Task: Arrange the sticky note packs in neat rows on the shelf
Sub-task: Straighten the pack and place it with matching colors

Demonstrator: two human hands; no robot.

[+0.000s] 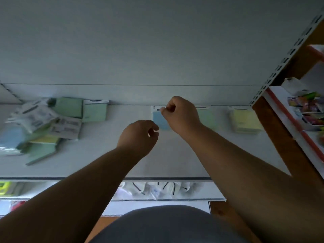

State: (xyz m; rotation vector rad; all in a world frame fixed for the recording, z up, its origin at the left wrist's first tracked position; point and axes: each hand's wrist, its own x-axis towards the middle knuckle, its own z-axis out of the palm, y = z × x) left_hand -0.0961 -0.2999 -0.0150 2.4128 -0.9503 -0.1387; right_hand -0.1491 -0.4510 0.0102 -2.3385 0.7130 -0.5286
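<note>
A blue sticky note pack [158, 122] lies flat against the back of the white shelf [175, 155]. My right hand [180, 114] pinches its white top edge with fingers curled. My left hand [140, 135] hovers at the pack's lower left corner, fingers loosely curled with a gap between thumb and fingertips and nothing in them. To the right in the same row lie a green pack [208, 118], partly hidden by my right wrist, and a yellow pack [245, 121]. A jumbled pile of packs [43, 127] sits at the left.
Two green packs [82, 109] lie at the back beside the pile. A slotted upright and wooden post [280, 71] bound the shelf on the right, with a neighbouring shelf of colourful goods [308, 106]. A lower shelf with white packets [157, 190] shows below.
</note>
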